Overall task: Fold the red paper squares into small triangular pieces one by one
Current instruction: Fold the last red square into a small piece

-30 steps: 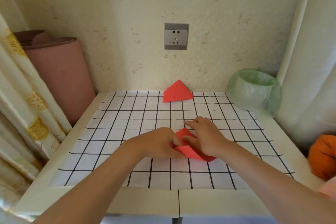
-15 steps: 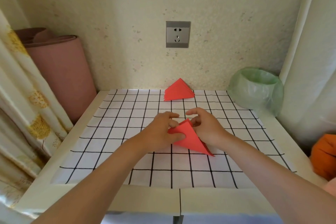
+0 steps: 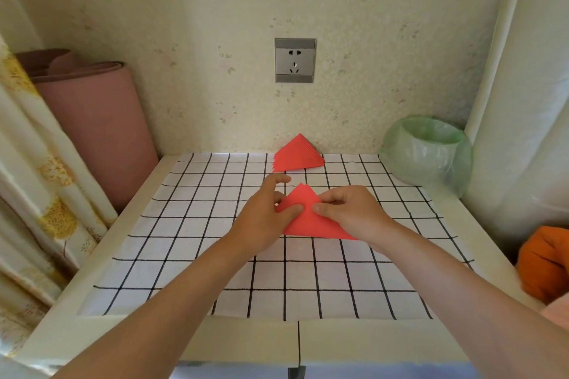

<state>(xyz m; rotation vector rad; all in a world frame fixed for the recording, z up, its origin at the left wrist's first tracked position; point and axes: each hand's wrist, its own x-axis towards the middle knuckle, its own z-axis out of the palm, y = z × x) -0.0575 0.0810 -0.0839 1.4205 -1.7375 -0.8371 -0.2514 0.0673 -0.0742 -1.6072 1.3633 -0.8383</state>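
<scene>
- Nearest, two bare forearms reach in over the near edge of the checked mat [image 3: 184, 224], which lies on a pale table [image 3: 234, 344].
- At the mat's middle, the left hand [image 3: 264, 218] and right hand [image 3: 354, 212] both hold the red paper [image 3: 308, 226]. Each thumb presses on top with the fingers curled at the sides, and the left forefinger sticks out free.
- The paper is already a triangle, its point aimed at the mat's far edge. It is larger than the finished ones, so I judge that at least one more fold is due.
- At the middle of the mat's far edge sits a stack of red triangles [image 3: 297, 154], seemingly finished pieces.
- No unfolded squares show on the mat, so how many remain cannot be told.
- Off the mat's far right corner stands a green-bagged bin [image 3: 428, 154].
- Off the mat's left side stands a pink roll [image 3: 98, 126].
</scene>
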